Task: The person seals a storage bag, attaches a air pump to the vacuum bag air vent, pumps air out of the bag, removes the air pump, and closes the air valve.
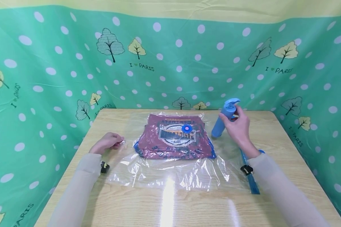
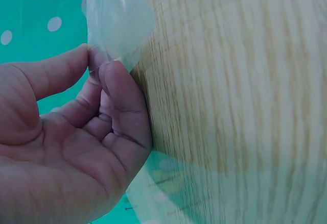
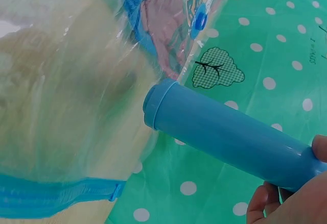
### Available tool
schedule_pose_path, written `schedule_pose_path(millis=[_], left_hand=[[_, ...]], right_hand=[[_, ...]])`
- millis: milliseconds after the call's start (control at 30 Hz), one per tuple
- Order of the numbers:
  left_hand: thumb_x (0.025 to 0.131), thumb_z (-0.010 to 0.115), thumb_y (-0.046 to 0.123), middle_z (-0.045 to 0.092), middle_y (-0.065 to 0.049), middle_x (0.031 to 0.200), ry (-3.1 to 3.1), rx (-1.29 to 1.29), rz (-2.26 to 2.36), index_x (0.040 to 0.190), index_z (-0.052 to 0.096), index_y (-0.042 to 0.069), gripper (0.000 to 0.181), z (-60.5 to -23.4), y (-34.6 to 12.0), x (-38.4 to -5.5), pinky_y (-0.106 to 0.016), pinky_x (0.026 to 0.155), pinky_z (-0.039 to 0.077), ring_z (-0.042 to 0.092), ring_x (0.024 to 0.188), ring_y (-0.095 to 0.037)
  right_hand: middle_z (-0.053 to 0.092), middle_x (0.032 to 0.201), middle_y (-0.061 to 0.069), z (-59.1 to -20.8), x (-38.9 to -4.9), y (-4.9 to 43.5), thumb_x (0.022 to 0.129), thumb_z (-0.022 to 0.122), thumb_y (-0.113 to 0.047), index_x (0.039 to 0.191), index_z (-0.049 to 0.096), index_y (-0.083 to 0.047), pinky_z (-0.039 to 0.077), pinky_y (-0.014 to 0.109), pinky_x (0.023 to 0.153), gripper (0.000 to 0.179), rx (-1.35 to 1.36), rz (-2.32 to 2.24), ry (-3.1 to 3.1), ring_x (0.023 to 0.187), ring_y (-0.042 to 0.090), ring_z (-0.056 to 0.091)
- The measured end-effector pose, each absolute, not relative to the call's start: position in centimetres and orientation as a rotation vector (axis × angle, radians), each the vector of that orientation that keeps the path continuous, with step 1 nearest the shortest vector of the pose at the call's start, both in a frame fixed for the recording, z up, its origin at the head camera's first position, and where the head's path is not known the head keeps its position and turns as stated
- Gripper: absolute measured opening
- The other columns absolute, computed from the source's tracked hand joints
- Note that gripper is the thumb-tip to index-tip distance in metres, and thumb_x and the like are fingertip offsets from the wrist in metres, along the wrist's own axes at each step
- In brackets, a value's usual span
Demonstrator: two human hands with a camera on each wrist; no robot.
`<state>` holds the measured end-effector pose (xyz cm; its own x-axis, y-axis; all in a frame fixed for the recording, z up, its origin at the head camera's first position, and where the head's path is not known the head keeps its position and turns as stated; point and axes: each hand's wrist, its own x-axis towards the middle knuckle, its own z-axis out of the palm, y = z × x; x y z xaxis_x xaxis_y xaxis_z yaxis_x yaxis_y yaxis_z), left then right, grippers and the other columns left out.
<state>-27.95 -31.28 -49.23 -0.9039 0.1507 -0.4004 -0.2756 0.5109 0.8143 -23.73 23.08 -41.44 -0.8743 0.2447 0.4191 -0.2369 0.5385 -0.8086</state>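
A clear vacuum storage bag [image 1: 170,170] lies across the table with a folded maroon printed garment [image 1: 150,138] and something blue inside. On its upper face is a round blue valve [image 1: 187,128] with a pinkish centre. My left hand [image 1: 109,141] pinches the bag's left edge; the left wrist view shows the plastic [image 2: 122,22] at the thumb and fingertips. To the right of the garment, my right hand [image 1: 239,124] grips a blue hand pump [image 1: 218,125] near its handle end. The pump is tilted, its wide end [image 3: 161,104] pointing down and apart from the valve.
A blue zip strip [image 1: 252,180] runs along the bag's right side under my right forearm. The wooden table [image 1: 130,208] meets a green dotted curtain [image 1: 170,78] at the back and sides. Dark bands sit at both wrists.
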Motion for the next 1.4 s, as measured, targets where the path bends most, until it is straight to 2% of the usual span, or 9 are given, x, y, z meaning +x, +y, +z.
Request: schedule_pose_path(millis=[133, 367, 733, 967, 1200, 1400], left_hand=[[0.108, 0.056, 0.011, 0.058, 0.000, 0.079, 2.325, -0.109, 1.376, 0.099, 0.069, -0.004, 0.022, -49.2, -31.3, -27.9, -0.021, 0.065, 0.052, 0.053, 0.071, -0.010], [0.108, 0.055, 0.011, 0.057, -0.001, 0.079, 2.323, -0.113, 1.373, 0.093, 0.067, -0.002, 0.024, -49.3, -31.6, -27.9, -0.021, 0.065, 0.052, 0.053, 0.072, -0.011], [0.109, 0.056, 0.012, 0.056, 0.000, 0.078, 2.329, -0.110, 1.374, 0.086, 0.065, 0.004, 0.026, -49.3, -31.4, -27.8, -0.020, 0.065, 0.052, 0.053, 0.072, -0.010], [0.109, 0.055, 0.012, 0.056, 0.000, 0.080, 2.331, -0.097, 1.369, 0.088, 0.064, 0.001, 0.026, -49.0, -31.3, -27.6, -0.021, 0.066, 0.052, 0.053, 0.073, -0.011], [0.109, 0.056, 0.013, 0.058, -0.001, 0.080, 2.337, -0.140, 1.358, 0.091, 0.067, 0.002, 0.024, -49.2, -31.2, -27.6, -0.021, 0.066, 0.053, 0.054, 0.073, -0.011], [0.109, 0.055, 0.013, 0.057, -0.001, 0.080, 2.349, -0.120, 1.341, 0.090, 0.066, 0.001, 0.025, -49.2, -31.2, -27.7, -0.021, 0.065, 0.053, 0.054, 0.073, -0.011]], right_hand=[[0.066, 0.129, 0.023, -41.4, -23.5, 23.6, 0.097, 0.078, -0.021, 0.139, 0.058, 0.005, 0.050, 0.031, 0.084, 0.053, -0.025, 1.284, -2.285, 0.113, 0.036, 0.063], [0.067, 0.129, 0.023, -41.6, -23.3, 24.6, 0.098, 0.078, -0.023, 0.140, 0.057, 0.004, 0.046, 0.022, 0.079, 0.054, -0.035, 1.249, -2.290, 0.112, 0.036, 0.063], [0.067, 0.130, 0.021, -41.8, -23.1, 25.8, 0.099, 0.077, -0.027, 0.140, 0.058, 0.003, 0.045, 0.023, 0.080, 0.054, -0.090, 1.231, -2.294, 0.113, 0.033, 0.061], [0.066, 0.130, 0.020, -41.8, -22.7, 26.7, 0.100, 0.076, -0.029, 0.142, 0.058, 0.001, 0.045, 0.024, 0.079, 0.055, -0.116, 1.232, -2.308, 0.110, 0.031, 0.059], [0.065, 0.134, 0.017, -41.8, -22.2, 27.5, 0.102, 0.072, -0.034, 0.141, 0.057, -0.001, 0.046, 0.023, 0.081, 0.053, -0.149, 1.224, -2.338, 0.115, 0.031, 0.059], [0.066, 0.132, 0.018, -41.8, -22.1, 28.5, 0.101, 0.073, -0.034, 0.140, 0.058, -0.001, 0.045, 0.022, 0.078, 0.053, -0.153, 1.200, -2.322, 0.112, 0.028, 0.058]])
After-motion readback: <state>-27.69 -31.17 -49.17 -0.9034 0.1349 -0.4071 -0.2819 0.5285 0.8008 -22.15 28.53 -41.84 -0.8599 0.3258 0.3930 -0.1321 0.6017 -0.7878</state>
